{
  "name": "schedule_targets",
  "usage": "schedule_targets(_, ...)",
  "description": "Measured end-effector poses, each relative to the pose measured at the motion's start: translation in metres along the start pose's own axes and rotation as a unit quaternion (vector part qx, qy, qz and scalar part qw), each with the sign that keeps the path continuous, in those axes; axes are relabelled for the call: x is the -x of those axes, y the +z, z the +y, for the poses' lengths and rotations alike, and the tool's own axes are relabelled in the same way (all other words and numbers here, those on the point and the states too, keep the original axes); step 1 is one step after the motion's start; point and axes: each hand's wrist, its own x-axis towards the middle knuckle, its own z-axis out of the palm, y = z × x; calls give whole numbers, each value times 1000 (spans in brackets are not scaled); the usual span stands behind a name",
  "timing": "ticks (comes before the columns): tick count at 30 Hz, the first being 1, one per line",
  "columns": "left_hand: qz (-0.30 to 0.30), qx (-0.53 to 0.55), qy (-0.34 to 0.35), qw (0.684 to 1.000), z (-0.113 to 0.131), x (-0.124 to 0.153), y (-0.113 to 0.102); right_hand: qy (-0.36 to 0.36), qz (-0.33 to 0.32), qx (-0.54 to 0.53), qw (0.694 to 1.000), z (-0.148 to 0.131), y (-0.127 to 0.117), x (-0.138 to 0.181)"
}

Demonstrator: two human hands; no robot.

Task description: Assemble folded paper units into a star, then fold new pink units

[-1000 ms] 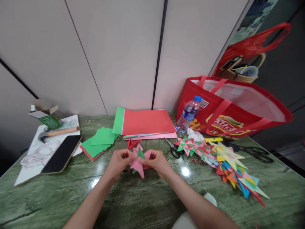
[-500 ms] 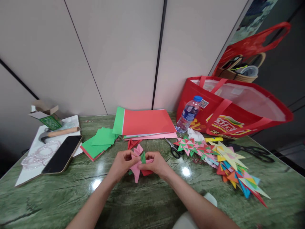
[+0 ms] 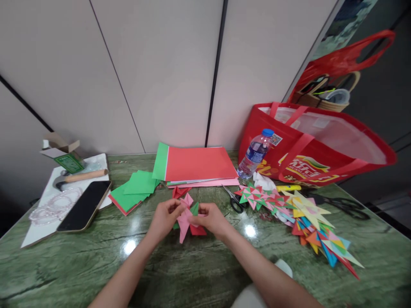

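Observation:
Between my two hands is a pointed origami piece (image 3: 183, 223) of folded pink, green and red paper, held just above the table. My left hand (image 3: 166, 217) pinches its upper left side. On the right side, near the green point, my right hand (image 3: 210, 219) grips it with thumb and fingers. The parts of the folds beneath my fingertips are hidden. A small red folded piece (image 3: 180, 192) lies just behind my hands. Green and red paper squares (image 3: 136, 191) are stacked to the left.
Behind lie coloured paper sheets (image 3: 201, 164) and scissors (image 3: 236, 202). To the right are finished origami stars (image 3: 266, 197), a water bottle (image 3: 254, 154) and a red bag (image 3: 308, 145). A phone (image 3: 85, 206), a hammer (image 3: 84, 176) and a small box (image 3: 66, 155) occupy the left.
The origami piece has turned slightly in my hands, and its lower pink point has swung a little left. More of the red part shows below my right hand.

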Motion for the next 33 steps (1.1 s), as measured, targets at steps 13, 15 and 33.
schedule_targets(13,-27,-257,158,953,-52,-17,-11,-4,97,-66,993,5,-6,-8)
schedule_targets(15,-40,-278,146,949,-56,-16,-10,0,118,-87,989,6,-7,-9)
schedule_targets(33,-27,-369,90,925,-34,-15,-23,4,163,-146,976,7,-10,-12)
